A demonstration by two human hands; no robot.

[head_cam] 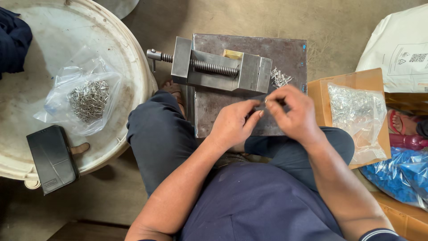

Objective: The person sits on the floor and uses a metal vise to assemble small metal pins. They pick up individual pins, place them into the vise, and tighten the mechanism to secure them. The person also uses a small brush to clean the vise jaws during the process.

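Observation:
My left hand (234, 122) and my right hand (292, 111) meet over my lap, fingertips pinched together on a small dark part (260, 106), with a tiny metal piece at my right fingertips. Just beyond them a grey metal vise (220, 67) with a threaded screw lies on a dark steel plate (285, 51). A small heap of loose metal pins (280, 78) lies on the plate beside the vise's right end.
A white round tub lid (129, 58) at left carries a clear bag of metal pins (87, 100) and a black case (52, 158). At right, a cardboard box (318, 96) holds another bag of pins (356, 111); a blue bag (401, 174) and a white sack (399, 49) lie nearby.

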